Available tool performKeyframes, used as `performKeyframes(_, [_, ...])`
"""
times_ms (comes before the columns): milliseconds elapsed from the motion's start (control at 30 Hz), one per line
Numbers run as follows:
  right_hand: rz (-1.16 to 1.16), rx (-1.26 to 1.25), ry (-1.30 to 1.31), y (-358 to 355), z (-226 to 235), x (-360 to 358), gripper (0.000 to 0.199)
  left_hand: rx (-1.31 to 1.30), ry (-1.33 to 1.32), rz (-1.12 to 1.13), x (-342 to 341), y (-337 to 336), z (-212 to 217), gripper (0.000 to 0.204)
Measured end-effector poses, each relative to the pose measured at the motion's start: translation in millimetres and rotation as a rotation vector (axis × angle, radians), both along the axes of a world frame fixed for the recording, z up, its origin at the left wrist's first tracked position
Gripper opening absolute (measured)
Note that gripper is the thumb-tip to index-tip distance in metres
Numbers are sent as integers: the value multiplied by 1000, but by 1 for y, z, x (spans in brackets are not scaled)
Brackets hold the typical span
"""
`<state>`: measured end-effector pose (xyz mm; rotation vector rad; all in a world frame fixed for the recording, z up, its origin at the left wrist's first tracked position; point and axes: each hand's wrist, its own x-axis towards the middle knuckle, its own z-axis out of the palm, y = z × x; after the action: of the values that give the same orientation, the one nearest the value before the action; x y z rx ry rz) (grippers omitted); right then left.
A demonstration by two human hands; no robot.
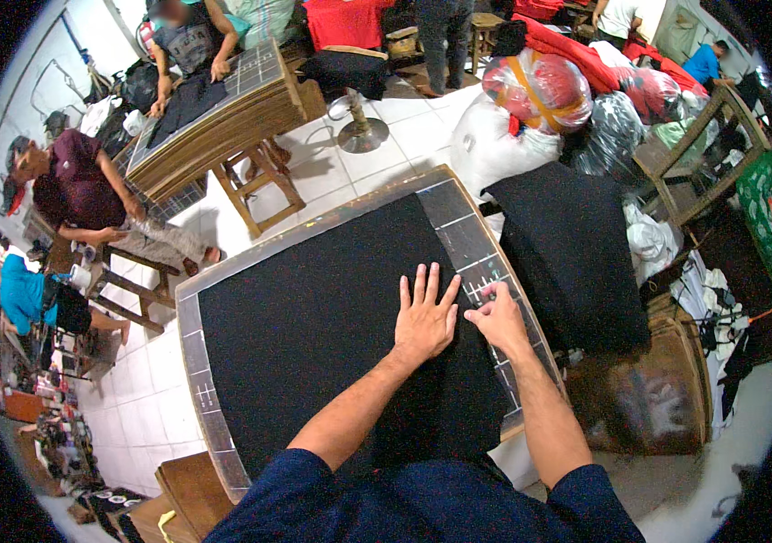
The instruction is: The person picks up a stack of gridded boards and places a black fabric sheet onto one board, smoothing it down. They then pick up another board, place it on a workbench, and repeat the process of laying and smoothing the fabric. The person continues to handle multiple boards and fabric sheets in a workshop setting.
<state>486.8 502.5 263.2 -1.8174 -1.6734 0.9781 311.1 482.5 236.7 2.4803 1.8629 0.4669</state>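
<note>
A black cloth lies spread across the gridded board. The left hand presses flat on it, fingers splayed, grasping nothing. The right hand, curled, pinches the cloth's right edge; an uneven tug there could likely wrinkle or skew it off the grid.

A large piece of black, matte cloth lies spread flat on a grey board table with white ruled lines, and it covers almost the whole top, so only the marked border shows around it. Its right edge, near the right border of the table, is folded over. The surface looks smooth, without visible wrinkles.
</note>
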Motion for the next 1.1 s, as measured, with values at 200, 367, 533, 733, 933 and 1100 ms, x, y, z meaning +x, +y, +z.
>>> performKeyframes(200, [50, -57, -26, -8, -8, 7, 58, -32, 16, -26, 6, -12, 0, 58])
performKeyframes(367, [35, -31, 3, -17, -4, 14, 57, -35, 13, -34, 11, -19, 0, 58])
performKeyframes(533, [92, -83, -35, -27, -4, 21, 56, -10, 17, -37, 17, -31, 2, 58])
performKeyframes(733, [35, -48, 15, -44, -1, 25, 56, -34, 15, -101, 28, -52, 3, 57])
performKeyframes(933, [33, -111, -4, -66, 6, 42, 59, -113, 22, -141, 41, -80, 6, 59])
performKeyframes(1100, [215, -166, -80, -93, 3, 58, 59, -27, 24, -142, 49, -92, 6, 60])
